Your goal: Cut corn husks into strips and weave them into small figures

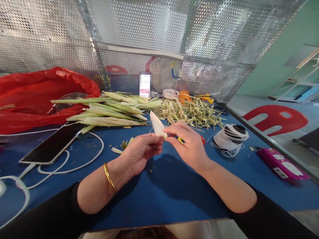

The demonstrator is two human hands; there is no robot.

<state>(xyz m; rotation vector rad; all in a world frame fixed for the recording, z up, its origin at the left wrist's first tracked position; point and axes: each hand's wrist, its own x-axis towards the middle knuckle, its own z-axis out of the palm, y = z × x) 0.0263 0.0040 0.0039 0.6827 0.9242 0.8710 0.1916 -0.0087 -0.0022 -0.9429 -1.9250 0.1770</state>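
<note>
A pale, pointed piece of husk (157,124) stands up between my hands, over the middle of the blue table (164,196). My left hand (142,151), with a gold bangle at the wrist, pinches its lower end. From the right, my right hand (187,143) grips the same base between thumb and fingers. Behind them lie long green and pale husks (107,113) and a heap of small dried plant pieces (189,113). A few small scraps (124,144) lie beside my left hand. Something yellow and red is partly hidden behind my right hand.
A red plastic bag (47,99) sits at the back left, near a dark tablet (53,142) with white cables. A spool of white thread (231,136) and a purple packet (281,164) are on the right. Perforated metal panels (139,26) rise behind.
</note>
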